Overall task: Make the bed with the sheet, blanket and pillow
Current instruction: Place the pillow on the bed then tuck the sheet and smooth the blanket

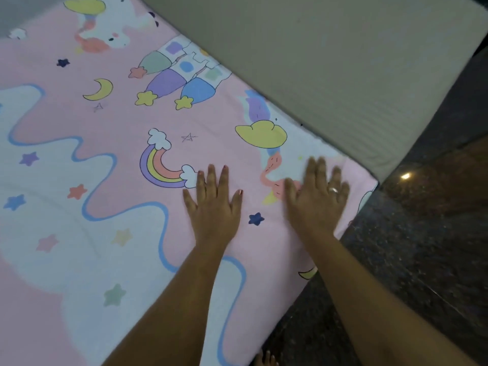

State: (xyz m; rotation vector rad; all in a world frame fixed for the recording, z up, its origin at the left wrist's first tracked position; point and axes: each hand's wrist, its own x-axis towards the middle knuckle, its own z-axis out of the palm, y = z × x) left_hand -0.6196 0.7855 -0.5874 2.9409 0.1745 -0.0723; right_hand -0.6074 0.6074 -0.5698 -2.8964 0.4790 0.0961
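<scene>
A pink sheet (126, 159) printed with rainbows, stars, clouds and unicorns lies flat over the bed and fills most of the view. My left hand (215, 207) rests palm down on it, fingers spread, just right of a rainbow print. My right hand (318, 199), with a ring on one finger, lies flat and slightly blurred near the bed's right corner. Neither hand holds anything. No blanket or pillow is in view.
A grey padded headboard (330, 62) runs along the far right side of the bed. Dark speckled stone floor (422, 260) lies to the right, with a light reflection on it. My toes (265, 359) show at the bottom edge beside the bed.
</scene>
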